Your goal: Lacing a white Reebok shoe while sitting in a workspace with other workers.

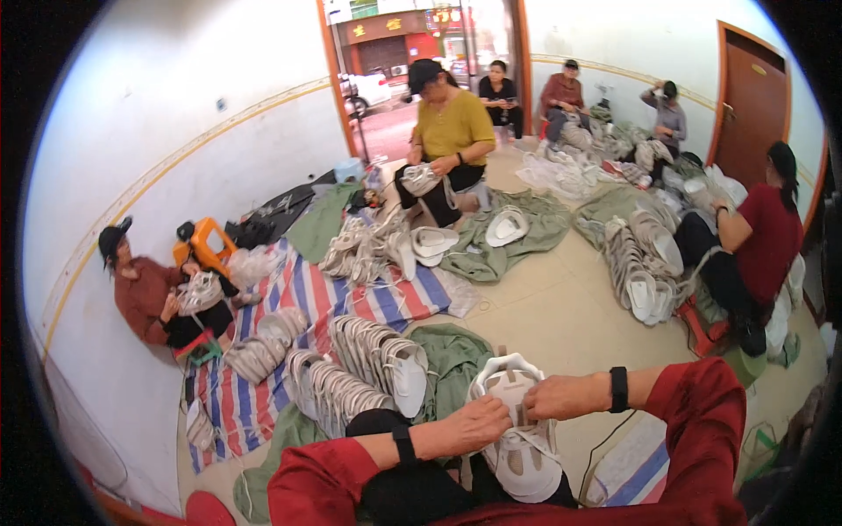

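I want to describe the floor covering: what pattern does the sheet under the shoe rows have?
The sheet has red, blue and white stripes, shown best in the head view.

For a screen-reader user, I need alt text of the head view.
Two hands, left hand and right hand, grip a white shoe upper on the person's lap. Rows of white uppers lie on cloths on the floor, with other seated people working around the room.

Single head-worn fisheye view, looking down and forward, lap close below, room floor stretching beyond, edges bending
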The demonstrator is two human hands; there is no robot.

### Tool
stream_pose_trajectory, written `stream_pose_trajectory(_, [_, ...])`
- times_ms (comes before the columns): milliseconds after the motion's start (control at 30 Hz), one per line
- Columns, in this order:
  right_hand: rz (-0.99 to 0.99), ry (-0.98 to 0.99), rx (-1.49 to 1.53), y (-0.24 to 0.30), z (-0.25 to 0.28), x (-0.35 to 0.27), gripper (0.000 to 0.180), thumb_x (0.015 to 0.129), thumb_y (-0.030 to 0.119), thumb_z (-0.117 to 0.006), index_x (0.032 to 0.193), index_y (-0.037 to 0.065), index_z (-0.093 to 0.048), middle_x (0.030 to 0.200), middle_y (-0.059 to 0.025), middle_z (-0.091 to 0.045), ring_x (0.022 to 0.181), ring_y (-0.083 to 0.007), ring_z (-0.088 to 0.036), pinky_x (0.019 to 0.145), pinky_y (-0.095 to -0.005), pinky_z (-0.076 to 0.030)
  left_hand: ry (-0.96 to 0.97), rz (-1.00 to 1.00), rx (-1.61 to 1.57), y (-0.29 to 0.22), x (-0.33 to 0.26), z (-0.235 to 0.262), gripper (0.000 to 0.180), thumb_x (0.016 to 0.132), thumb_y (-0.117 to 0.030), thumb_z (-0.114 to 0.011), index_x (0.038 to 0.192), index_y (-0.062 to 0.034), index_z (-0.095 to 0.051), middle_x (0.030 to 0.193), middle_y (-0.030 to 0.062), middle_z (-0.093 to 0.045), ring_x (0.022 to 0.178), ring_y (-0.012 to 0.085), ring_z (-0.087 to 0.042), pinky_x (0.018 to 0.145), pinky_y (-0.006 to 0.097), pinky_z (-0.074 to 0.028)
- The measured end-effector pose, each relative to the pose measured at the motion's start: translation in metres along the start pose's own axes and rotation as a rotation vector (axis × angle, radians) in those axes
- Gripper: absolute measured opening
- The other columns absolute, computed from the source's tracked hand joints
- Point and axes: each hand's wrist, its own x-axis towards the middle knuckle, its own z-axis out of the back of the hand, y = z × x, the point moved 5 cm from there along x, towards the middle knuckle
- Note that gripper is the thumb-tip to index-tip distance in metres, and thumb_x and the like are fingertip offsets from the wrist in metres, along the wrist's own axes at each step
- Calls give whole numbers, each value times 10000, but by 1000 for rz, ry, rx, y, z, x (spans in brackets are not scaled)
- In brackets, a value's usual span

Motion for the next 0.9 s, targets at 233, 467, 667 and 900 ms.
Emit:
stream_pose_trajectory(233, [-122,185,-25,4,7,3,95,773,90,-585,831,40,-641,863,-111,-628,873,-290,-629,748,-401,-519,-57,-43,64,-5,11,-4,129,755,-118,-578,839,-23,-554,858,95,-529,862,236,-527,797,342,-401])
stream_pose_trajectory(467, [-153,197,-51,0,-6,2,75,722,76,-597,754,34,-649,782,-131,-642,801,-319,-648,712,-427,-525,-69,24,199,-14,7,1,127,701,-127,-591,772,-22,-603,809,100,-540,833,245,-516,781,338,-379])
stream_pose_trajectory(667, [-272,169,-95,1,-13,2,104,710,136,-610,738,53,-666,763,-131,-652,774,-329,-647,676,-435,-515,-60,20,199,-10,12,-7,116,715,-113,-585,781,-18,-580,826,101,-540,859,247,-529,809,342,-403])
stream_pose_trajectory(900, [-524,295,-70,-9,-27,-1,132,738,202,-610,748,88,-676,793,-103,-666,781,-301,-644,688,-438,-477,-142,34,171,-14,14,-7,127,700,-119,-594,771,-13,-593,835,111,-542,855,254,-523,804,345,-399])
